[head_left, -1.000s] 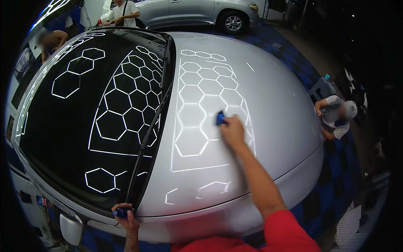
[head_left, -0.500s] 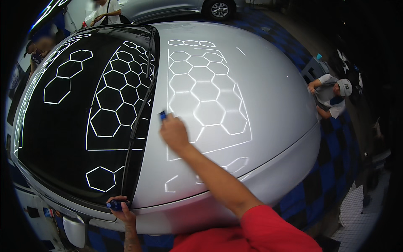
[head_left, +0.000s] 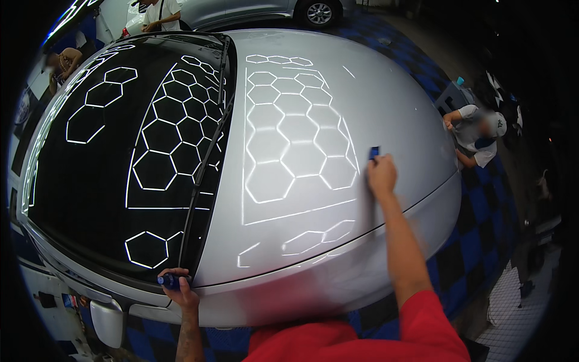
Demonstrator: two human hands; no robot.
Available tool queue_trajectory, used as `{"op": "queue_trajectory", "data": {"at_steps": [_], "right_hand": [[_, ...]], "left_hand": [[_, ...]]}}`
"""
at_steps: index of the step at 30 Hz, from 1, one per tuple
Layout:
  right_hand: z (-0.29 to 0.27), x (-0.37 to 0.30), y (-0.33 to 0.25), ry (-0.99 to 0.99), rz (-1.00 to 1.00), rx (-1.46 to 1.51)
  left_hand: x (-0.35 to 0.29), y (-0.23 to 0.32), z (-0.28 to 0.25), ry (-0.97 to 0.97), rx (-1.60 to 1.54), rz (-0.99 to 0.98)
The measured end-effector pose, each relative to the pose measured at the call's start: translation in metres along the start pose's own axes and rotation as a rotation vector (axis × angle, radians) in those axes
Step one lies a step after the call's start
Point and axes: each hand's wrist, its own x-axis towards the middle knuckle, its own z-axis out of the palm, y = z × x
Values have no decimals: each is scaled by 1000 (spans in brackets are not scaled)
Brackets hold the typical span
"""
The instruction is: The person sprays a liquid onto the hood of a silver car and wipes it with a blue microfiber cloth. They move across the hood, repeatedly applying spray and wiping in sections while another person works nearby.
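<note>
My right hand (head_left: 382,176) pinches a small blue applicator block (head_left: 374,152) against the right part of a silver car hood (head_left: 404,114). Its forearm reaches up from a red sleeve. At the lower left, my left hand (head_left: 183,295) grips a small dark blue bottle (head_left: 169,280), its cap end pointing left. That hand is near the lower corner of the dark windshield (head_left: 78,193), beside the black wiper (head_left: 194,202). Bright hexagonal lamp reflections spread over hood and glass.
A person in a light cap (head_left: 482,136) leans at the hood's right end. Two more people are at the upper left. Behind stands another silver car (head_left: 247,13). Blue and black floor tiles (head_left: 476,253) surround the hood; a side mirror (head_left: 107,323) juts out lower left.
My right hand has swept the applicator block from beside the windshield rightward across the hood. My left hand, with the bottle, has shifted only slightly. People at the upper left have changed posture.
</note>
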Motion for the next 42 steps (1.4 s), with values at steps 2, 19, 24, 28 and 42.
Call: {"op": "queue_trajectory", "data": {"at_steps": [2, 19, 24, 28, 42], "right_hand": [[20, -43, -73, -47, -179, 190], [-38, -48, 61, -15, -3, -77], [-8, -136, -73, 3, -190, 130], [-5, -259, -250, -96, -611, 386], [-60, -137, 12, 82, 169, -7]], "left_hand": [[1, 0, 0, -10, -13, 1], [-2, 5, 3, -119, -125, 11], [2, 7, 5, -172, -77, 32], [11, 9, 5, -161, -72, 104], [13, 10, 4, -207, -46, 199]]}}
